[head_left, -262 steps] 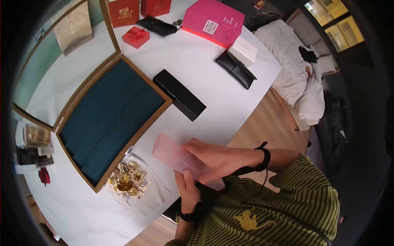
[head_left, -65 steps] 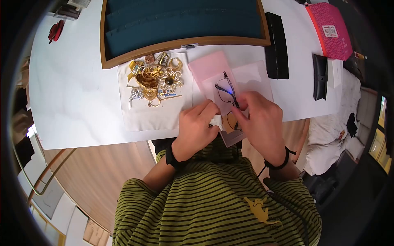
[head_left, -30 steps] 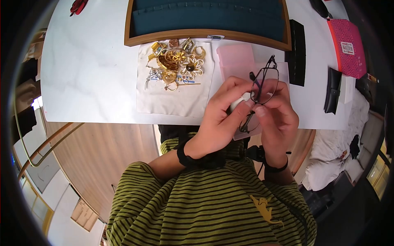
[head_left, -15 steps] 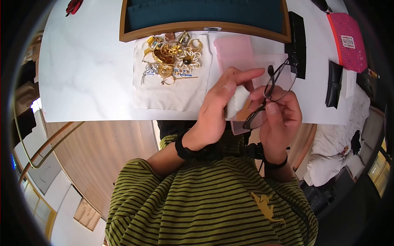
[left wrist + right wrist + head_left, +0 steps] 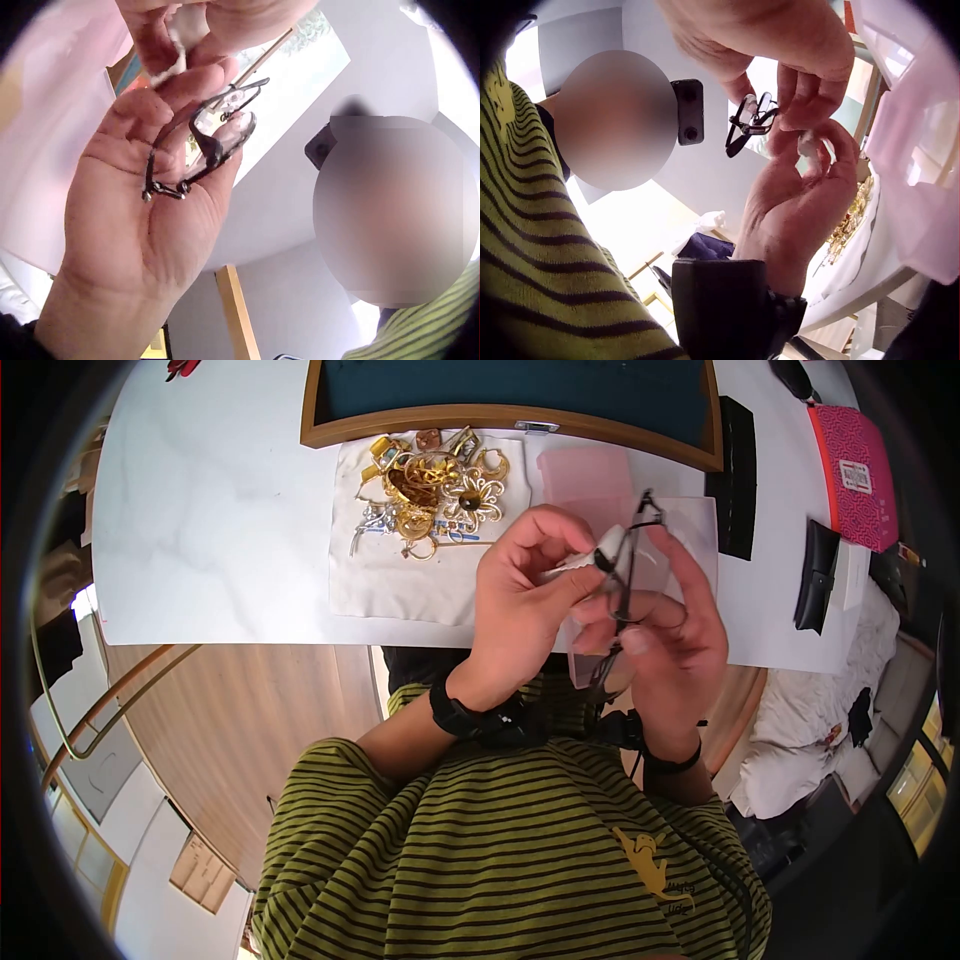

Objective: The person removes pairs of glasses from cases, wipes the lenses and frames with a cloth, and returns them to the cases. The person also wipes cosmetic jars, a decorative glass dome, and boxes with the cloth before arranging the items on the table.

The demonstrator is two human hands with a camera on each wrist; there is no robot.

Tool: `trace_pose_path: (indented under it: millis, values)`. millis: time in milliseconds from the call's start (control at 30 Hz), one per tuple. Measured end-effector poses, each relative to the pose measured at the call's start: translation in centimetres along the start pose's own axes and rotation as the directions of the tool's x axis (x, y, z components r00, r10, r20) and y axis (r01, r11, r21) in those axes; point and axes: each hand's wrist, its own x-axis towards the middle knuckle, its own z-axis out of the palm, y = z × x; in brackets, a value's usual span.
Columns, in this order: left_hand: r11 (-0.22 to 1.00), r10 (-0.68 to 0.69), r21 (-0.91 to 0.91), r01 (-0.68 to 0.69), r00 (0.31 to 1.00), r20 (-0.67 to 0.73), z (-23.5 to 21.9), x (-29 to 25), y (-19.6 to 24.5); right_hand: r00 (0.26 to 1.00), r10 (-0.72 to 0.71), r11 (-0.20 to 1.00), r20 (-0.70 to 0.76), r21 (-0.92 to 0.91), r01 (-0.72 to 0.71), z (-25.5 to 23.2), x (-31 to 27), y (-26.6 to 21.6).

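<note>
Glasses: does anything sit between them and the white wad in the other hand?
Nothing visible. The right hand holds the glasses above the table; the left hand pinches the white wad right against the frame.

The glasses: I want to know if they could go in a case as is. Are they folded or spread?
Folded: in the left wrist view the glasses lie compact across the right hand, temples tucked against the frame.

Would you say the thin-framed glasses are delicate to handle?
Probably: the glasses have a thin wire frame that could bend, likely why the right hand holds them lightly. They look light. The left hand pinches a white wipe.
</note>
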Motion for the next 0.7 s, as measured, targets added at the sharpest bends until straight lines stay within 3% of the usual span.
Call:
trace_pose_path:
  millis: [100,233,400,467,533,600,700]
  values:
    - [0.953,-0.204,-0.214,0.216,0.976,0.074,-0.2,-0.2,0.6,0.997,0.075,0.997,0.021,0.01,-0.075,0.0,0.1,0.1]
    - [0.944,-0.228,-0.224,0.241,0.97,0.081,-0.5,-0.2,0.4,0.982,0.176,0.983,-0.069,0.072,-0.171,0.6,0.4,-0.4]
    - [0.943,-0.221,-0.207,0.262,0.955,0.2,-0.8,-0.1,0.4,0.991,0.128,0.991,-0.042,0.043,-0.126,-0.2,0.2,0.1]
    - [0.951,-0.214,-0.17,0.257,0.948,0.234,-0.5,0.0,0.8,0.993,0.115,0.993,-0.026,0.034,-0.114,-0.5,0.1,-0.1]
    - [0.959,-0.208,-0.132,0.25,0.941,0.267,-0.6,0.1,0.9,0.981,0.19,0.981,-0.04,-0.02,-0.191,-0.6,0.0,-0.6]
    - [0.993,-0.1,-0.029,0.114,0.947,0.306,-0.9,0.2,0.8,0.983,0.173,0.984,-0.062,-0.038,-0.175,-0.2,0.1,-0.8]
    - [1.0,-0.028,0.021,0.023,0.953,0.3,-0.7,0.4,1.4,0.979,0.188,0.98,-0.073,-0.045,-0.192,-0.6,0.0,-0.4]
